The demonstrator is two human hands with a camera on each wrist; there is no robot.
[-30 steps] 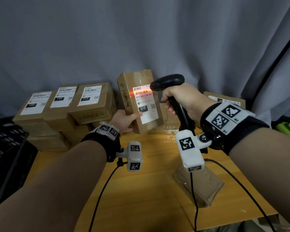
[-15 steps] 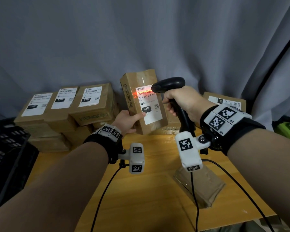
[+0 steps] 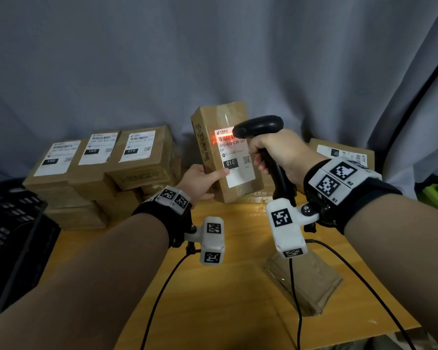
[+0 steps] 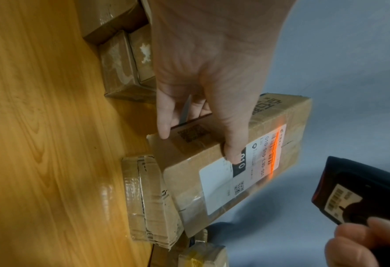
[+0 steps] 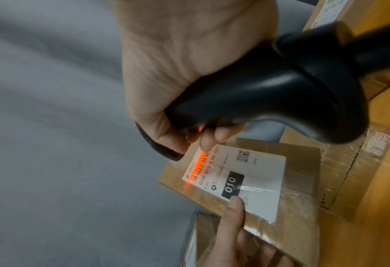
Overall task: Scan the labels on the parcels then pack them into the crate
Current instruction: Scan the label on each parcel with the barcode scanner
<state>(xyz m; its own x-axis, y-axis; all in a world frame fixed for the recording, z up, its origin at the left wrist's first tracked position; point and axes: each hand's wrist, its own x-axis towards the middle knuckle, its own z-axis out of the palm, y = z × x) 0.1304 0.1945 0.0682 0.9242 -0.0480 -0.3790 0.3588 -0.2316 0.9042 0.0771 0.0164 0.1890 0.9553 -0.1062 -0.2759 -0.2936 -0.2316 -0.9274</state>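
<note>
My left hand (image 3: 202, 181) holds a brown cardboard parcel (image 3: 213, 122) upright above the table's back edge, thumb on its white label (image 3: 238, 170) marked 010. In the left wrist view the left hand (image 4: 203, 101) grips the parcel (image 4: 281, 115) by its side, thumb on the front face. My right hand (image 3: 276, 152) grips a black barcode scanner (image 3: 259, 125) close in front of the label. An orange scan line falls across the barcode (image 5: 199, 167). The right wrist view shows the right hand (image 5: 178, 72) wrapped round the scanner (image 5: 281, 86) handle. A black crate (image 3: 13, 238) stands at the left.
A stack of labelled parcels (image 3: 99, 170) sits at the back left of the wooden table (image 3: 225, 311). Another labelled parcel (image 3: 344, 154) lies at the back right. A flat taped parcel (image 3: 311, 286) lies near the front right. Cables run across the table. A grey curtain hangs behind.
The held parcel has shifted slightly right and nearer the scanner. The scan line stays on the barcode, and both grips are unchanged.
</note>
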